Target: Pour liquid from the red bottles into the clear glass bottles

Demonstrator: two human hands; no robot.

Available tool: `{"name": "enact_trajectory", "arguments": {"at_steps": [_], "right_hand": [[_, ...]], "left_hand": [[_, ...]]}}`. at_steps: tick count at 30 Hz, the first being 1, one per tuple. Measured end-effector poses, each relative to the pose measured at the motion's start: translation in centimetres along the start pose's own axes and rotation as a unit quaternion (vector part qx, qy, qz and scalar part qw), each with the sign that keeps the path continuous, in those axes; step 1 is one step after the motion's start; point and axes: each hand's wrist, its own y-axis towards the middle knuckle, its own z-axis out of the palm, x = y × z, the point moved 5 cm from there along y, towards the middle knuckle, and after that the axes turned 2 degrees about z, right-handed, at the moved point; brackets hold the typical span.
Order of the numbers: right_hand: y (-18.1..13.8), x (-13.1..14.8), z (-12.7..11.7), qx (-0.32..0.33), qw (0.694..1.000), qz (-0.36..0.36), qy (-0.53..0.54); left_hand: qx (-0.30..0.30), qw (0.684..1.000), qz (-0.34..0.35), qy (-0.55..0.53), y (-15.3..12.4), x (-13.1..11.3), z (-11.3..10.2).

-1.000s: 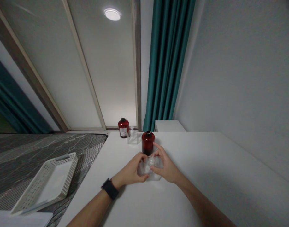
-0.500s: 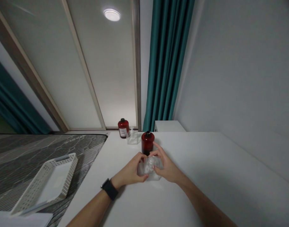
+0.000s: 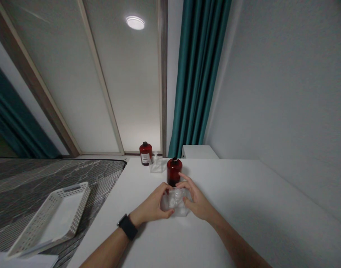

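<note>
A clear, square bottle (image 3: 177, 204) with a rounded top stands on the white table between my hands. My left hand (image 3: 156, 203) curls round its left side, thumb towards me and fingers at the back. From the right, my right hand (image 3: 197, 199) grips its upper part with thumb and fingers, while one finger stretches towards the dark red bottle (image 3: 174, 173) just behind. That red bottle has an open-looking neck. Further back stand another clear square bottle (image 3: 156, 165), which seems to have a pump top, and a red bottle with a white label and dark cap (image 3: 145, 153).
The white table (image 3: 215, 238) reaches to the wall on the right. Below its left edge, a white perforated basket (image 3: 51, 216) is on or above the grey patterned floor. A white cabinet (image 3: 200, 151) stands beyond the table's far edge, near a teal curtain (image 3: 200, 82).
The view has tilted up slightly, so the table things sit lower in the picture. My right thumb and fingers have shifted slightly at the clear bottle's top; both hands stay around it.
</note>
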Motion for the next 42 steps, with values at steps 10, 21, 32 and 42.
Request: {"name": "enact_trajectory", "arguments": {"at_steps": [10,21,32,42], "right_hand": [[0.02,-0.45,0.29,0.001,0.999,0.024,0.045],[-0.11,-0.54,0.36,0.007,1.000,0.009,0.025],[-0.23,-0.59,0.29,0.013,1.000,0.001,0.010],[0.06,-0.71,0.07,0.005,0.997,0.005,0.071]], "left_hand": [[-0.007,1.000,-0.003,-0.001,-0.03,-0.20,-0.12],[-0.007,1.000,-0.001,-0.001,-0.04,-0.02,-0.09],[-0.006,1.000,-0.001,-0.006,-0.19,0.19,0.00],[-0.008,1.000,-0.009,0.001,-0.11,0.14,-0.11]]}}
